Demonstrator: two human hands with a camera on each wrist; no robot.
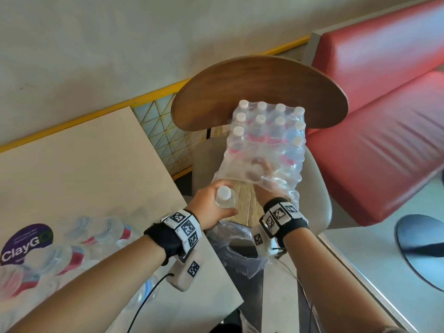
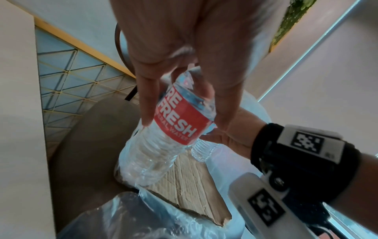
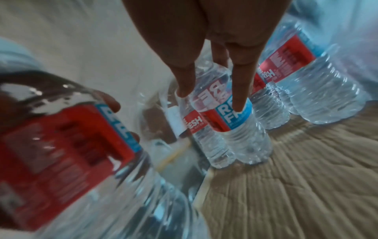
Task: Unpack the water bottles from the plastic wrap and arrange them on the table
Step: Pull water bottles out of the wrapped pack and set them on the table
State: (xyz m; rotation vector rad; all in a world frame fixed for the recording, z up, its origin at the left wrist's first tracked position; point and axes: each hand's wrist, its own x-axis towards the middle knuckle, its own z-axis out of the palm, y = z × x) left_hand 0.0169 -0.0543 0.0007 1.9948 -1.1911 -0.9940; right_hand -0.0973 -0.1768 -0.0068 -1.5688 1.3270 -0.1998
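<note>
Beige desk [image 1: 79, 164] left, chair right | plastic wrap [image 1: 262, 150] pack on chair | my left hand [image 1: 211, 203] fingers curled round water bottle [image 2: 175, 129] | my right hand [image 3: 214, 48] fingers straight on next bottle [image 3: 235, 126] | advice: lift clear, stand beside unpacked bottles [image 1: 96, 236].

Bright and soft in the head view, like daylight, with a white shine on the red bench [image 1: 374, 75] at the right. Bent and stretched at the edges. Fuzzy on the bottles on the table [image 1: 79, 239] at lower left.

Dimmer and bluish in the left wrist view. Sharp on the red label of the held bottle [image 2: 180, 119], blurry on the left hand [image 2: 184, 48] up close.

Darkest in the right wrist view. Very smeared on the near bottle [image 3: 67, 153]. Dark on the right hand [image 3: 206, 40] against the light. Small sparkles on the clear plastic.
</note>
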